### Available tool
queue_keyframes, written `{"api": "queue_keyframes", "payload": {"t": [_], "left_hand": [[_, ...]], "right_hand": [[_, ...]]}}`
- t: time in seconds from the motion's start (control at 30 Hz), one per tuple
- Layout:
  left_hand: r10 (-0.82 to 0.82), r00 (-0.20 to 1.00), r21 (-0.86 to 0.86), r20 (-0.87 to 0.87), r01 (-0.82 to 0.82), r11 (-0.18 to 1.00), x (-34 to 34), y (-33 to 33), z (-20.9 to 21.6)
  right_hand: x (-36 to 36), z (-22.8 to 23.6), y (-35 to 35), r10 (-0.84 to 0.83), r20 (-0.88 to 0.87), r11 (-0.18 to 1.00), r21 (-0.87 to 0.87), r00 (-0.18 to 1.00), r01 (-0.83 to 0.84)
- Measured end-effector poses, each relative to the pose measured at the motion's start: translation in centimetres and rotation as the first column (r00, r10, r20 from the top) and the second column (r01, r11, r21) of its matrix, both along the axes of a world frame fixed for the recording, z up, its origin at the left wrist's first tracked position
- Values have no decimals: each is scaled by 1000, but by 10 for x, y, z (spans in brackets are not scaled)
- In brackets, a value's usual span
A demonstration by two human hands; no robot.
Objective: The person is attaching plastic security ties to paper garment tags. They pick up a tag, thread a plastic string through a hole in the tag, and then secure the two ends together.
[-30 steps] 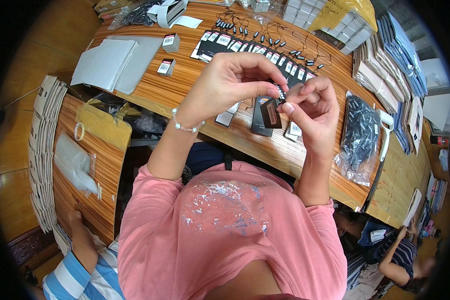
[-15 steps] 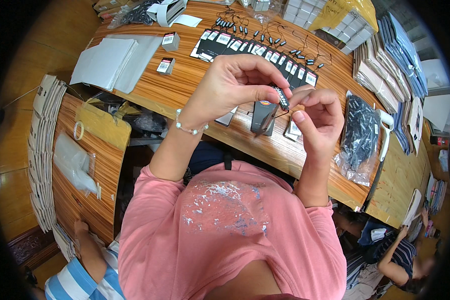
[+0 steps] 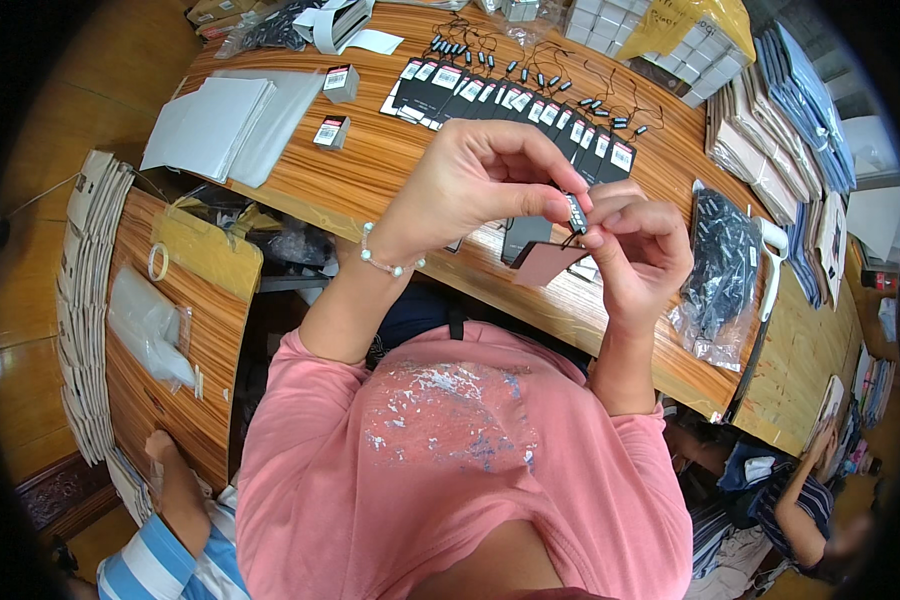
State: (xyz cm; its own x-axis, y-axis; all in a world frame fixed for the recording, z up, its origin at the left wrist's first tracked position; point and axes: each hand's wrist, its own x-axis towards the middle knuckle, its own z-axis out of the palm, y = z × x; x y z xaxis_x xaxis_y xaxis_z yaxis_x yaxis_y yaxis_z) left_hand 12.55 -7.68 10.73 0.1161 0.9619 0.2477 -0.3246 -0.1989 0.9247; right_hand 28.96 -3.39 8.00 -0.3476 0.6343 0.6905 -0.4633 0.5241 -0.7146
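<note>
Above the table's near edge my two hands meet at a black string seal (image 3: 576, 214) with light lettering. My left hand (image 3: 495, 185), with a bead bracelet at the wrist, pinches the seal between thumb and fingertips. Closed beside it, my right hand (image 3: 640, 240) pinches the thin black cord at the seal's lower end. From that cord hangs a hang tag (image 3: 546, 262), tilted, its face looking pinkish. Behind it another black hang tag (image 3: 523, 236) lies on the table, partly covered. Beyond my hands black hang tags (image 3: 470, 92) with white stickers and corded seals lie in an overlapping row.
Two small sticker stacks (image 3: 341, 84) and white sheets (image 3: 210, 120) lie at left. A plastic bag of black seals (image 3: 720, 270) and a white-handled tool (image 3: 773, 265) are at right, near folded garments (image 3: 755, 150). Other people sit at lower left and right.
My hands have come down slightly and closer together at the seal. The hanging tag has swung so that its face shows. The people at both sides have shifted their arms.
</note>
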Motion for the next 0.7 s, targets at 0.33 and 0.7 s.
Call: {"api": "queue_keyframes", "payload": {"t": [0.33,0.7], "left_hand": [[16,1000,-34,12,-15,999,3,-3,-2],[31,999,-32,19,-30,999,2,-5,-6]], "right_hand": [[2,2,-4,-10,35,1000,-15,999,10],[3,4,-7,24,65,998,-65,998,-20]]}}
